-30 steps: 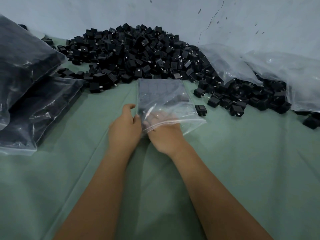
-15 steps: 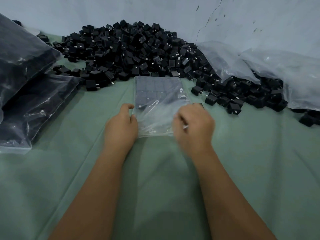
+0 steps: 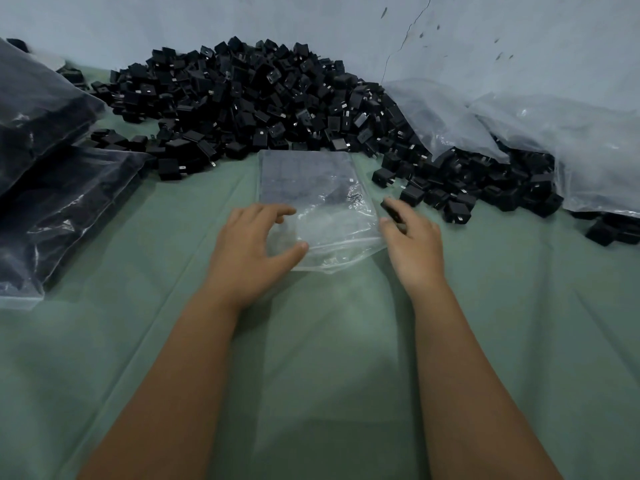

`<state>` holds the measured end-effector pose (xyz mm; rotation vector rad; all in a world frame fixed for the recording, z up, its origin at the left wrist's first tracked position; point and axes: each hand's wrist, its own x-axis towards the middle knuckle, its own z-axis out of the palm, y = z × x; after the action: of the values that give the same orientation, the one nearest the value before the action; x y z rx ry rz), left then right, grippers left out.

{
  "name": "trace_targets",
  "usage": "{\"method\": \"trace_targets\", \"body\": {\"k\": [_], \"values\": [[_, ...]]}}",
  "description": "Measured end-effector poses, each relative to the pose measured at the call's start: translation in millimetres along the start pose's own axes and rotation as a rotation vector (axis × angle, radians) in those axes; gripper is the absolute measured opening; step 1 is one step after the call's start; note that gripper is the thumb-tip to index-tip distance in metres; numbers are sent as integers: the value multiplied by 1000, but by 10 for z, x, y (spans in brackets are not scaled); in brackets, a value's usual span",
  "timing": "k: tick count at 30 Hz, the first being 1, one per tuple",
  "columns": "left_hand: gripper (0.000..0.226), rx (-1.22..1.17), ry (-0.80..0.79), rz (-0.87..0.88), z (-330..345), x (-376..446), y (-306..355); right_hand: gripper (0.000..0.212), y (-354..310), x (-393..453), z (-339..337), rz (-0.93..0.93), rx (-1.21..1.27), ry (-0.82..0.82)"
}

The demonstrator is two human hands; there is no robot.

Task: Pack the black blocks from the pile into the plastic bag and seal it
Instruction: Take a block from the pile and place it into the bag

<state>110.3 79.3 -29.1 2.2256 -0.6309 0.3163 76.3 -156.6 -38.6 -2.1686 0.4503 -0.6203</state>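
A pale green cloth-covered worktop (image 3: 519, 341) is running back to a scuffed, cracked grey wall (image 3: 519, 46). The large pile of small black plastic blocks (image 3: 259, 98) is lying along the worktop's far edge. The clear flat plastic bag (image 3: 322, 202), partly filled with blocks, is lying just in front of the pile. The left hand (image 3: 249, 251) is resting on the bag's near left corner, fingers spread and relaxed. The right hand (image 3: 412, 244) is touching the bag's right edge, fingers loosely extended, with a black block (image 3: 393, 211) lying under the fingertips.
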Motion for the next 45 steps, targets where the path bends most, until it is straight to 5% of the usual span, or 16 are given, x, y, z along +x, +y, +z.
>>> {"method": "trace_targets", "body": {"k": [6,10,18,20,24,31,34,45], "values": [[66,48,-152,10,0,1,3,42,-244,-194,52,-128,144,309],[30,-54,-81,-50,36,35,-61,34,-499,-529,253,-304,91,166],[31,-197,39,-94,61,1,-86,47,-569,-585,469,-338,-507,-51],[31,-234,69,-113,54,-14,-88,49,-567,-613,445,-307,-480,-40],[33,-234,104,-119,51,-22,-84,21,-557,-668,322,-294,-290,-7],[29,-235,87,-98,48,-18,-81,20,-562,-651,265,-384,-249,-95],[20,-41,89,-61,60,-1,-118,17,-571,-649,262,-404,-249,-103],[10,-16,198,5,17,-27,3,43,-548,-611,255,-438,-273,-206]]}}
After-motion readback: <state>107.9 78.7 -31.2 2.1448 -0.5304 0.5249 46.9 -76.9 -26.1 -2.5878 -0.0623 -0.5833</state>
